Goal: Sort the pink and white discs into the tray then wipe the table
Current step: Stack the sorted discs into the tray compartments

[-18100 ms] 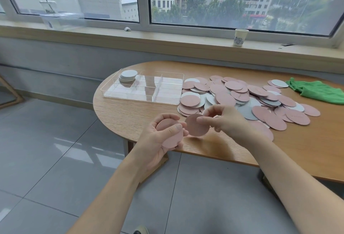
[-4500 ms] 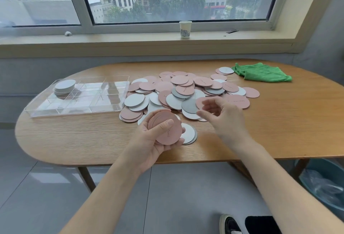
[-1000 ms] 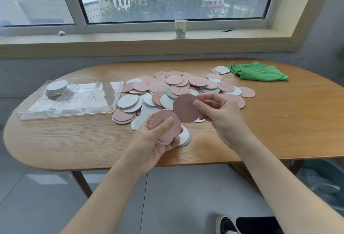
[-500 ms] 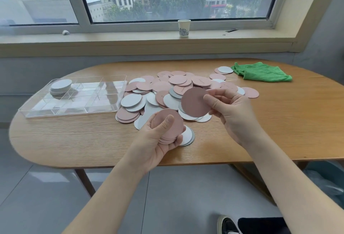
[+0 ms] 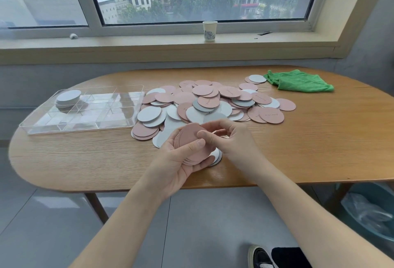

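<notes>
- Your left hand [image 5: 177,161] grips a stack of pink discs [image 5: 191,142] just above the near edge of the table [image 5: 319,150], thumb curled over the top disc, fingers under the stack.
- Your right hand [image 5: 232,140] sits at 3 o'clock of the stack, touching it; thumb and curled fingers pinch the top disc at its right rim.
- A white disc [image 5: 216,157] lies on the table just under the stack, showing at its 4 o'clock.
- The loose pile [image 5: 213,101] of pink and white discs spreads at 12 o'clock from your hands, overlapping, in the middle of the table.
- The tray [image 5: 119,124], clear and split into compartments, lies at 10 o'clock from your hands, its right wall just beside the pile.
- White discs [image 5: 68,98] are stacked in the tray's far-left compartment; you cannot tell through the clear walls whether other compartments hold anything.
- The cloth [image 5: 298,81], green and crumpled, lies at 2 o'clock, at the far right of the table, just beside the pile's far discs.
- A cup [image 5: 210,31] stands upright on the sill [image 5: 149,44] at 12 o'clock.
- A bin [image 5: 371,210] with a clear liner sits on the floor at 4 o'clock, partly under the table.
</notes>
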